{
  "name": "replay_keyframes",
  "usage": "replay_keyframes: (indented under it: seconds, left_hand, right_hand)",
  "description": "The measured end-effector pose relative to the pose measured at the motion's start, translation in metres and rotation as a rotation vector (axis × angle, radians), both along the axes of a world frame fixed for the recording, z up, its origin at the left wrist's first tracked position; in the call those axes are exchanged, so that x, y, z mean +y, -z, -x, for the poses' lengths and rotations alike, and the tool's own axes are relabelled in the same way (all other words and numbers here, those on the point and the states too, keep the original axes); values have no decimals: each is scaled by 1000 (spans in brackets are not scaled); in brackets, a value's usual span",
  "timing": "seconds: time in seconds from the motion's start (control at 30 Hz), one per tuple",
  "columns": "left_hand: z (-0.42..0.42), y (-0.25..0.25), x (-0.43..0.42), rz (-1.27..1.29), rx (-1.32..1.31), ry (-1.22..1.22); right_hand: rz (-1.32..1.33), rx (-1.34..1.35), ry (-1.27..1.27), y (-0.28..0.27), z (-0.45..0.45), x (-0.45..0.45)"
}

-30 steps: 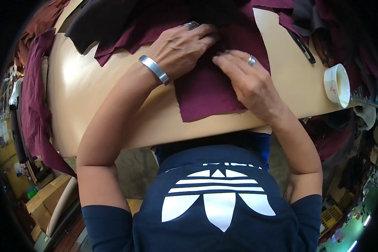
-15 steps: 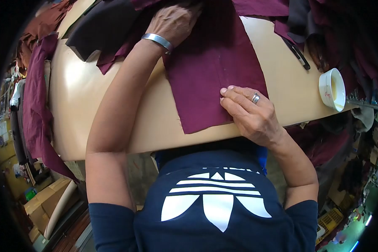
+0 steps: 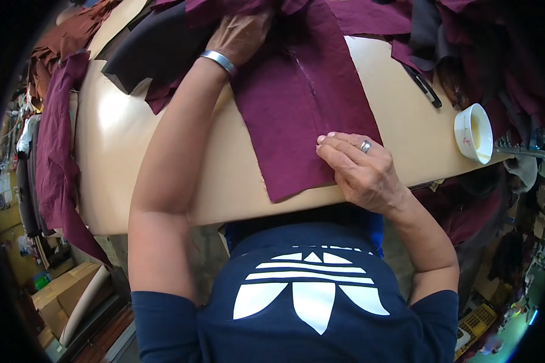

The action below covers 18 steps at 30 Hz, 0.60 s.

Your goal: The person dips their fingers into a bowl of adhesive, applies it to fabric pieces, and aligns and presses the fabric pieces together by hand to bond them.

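Note:
A long maroon fabric piece [image 3: 290, 139] lies over the tan tabletop, with a pale, slightly raised line running down its middle. At the lower end of that line, my right hand [image 3: 363, 166] has its thumb and fingertips pinched together on the cloth; a ring is on one finger. Farther up, my left hand [image 3: 241, 39] reaches to the far part of the fabric, a metal bracelet on its wrist. Maroon cloth covers its fingers, so their grip is hidden.
Dark cloth [image 3: 154, 51] is bunched at the far left, and more maroon cloth [image 3: 57, 139] hangs over the left edge. On the right are a black pen-like tool [image 3: 426, 89] and a white bowl [image 3: 473, 134] with yellowish contents, near the table's front edge [image 3: 236, 221].
My left hand has shifted slightly left and down, its fingers now under cloth. The middle line of the fabric stands out more at the far end. My right hand keeps its pinch, almost unmoved.

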<state>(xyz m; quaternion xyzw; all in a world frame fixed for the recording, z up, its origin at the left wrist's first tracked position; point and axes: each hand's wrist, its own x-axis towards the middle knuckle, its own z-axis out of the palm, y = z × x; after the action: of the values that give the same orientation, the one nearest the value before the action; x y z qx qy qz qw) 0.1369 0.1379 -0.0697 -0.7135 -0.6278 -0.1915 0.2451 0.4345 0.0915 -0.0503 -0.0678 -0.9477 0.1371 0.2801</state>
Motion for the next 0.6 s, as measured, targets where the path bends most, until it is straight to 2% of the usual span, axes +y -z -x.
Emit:
replay_keyframes:
  seconds: [0.03,0.13,0.27,0.37,0.47,0.53,0.6]
  left_hand:
    - [-2,-17,1,253,-120,-52]
    - [7,-13,18,-11,117,228]
    - [5,-20,29,85,-96,-19]
    - [11,-6,33,77,-138,-57]
    - [16,1,35,58,-147,-56]
    - [18,4,35,53,-153,-51]
    - [19,6,36,44,-155,-45]
  right_hand:
    - [-8,11,-4,1,1,1]
    - [19,8,-9,-1,1,2]
    - [52,20,-16,-2,1,3]
    - [192,-108,-12,-15,2,9]
    - [222,23,55,-16,20,29]
    - [121,49,213,-18,38,50]
    - [259,144,235,-9,58,72]
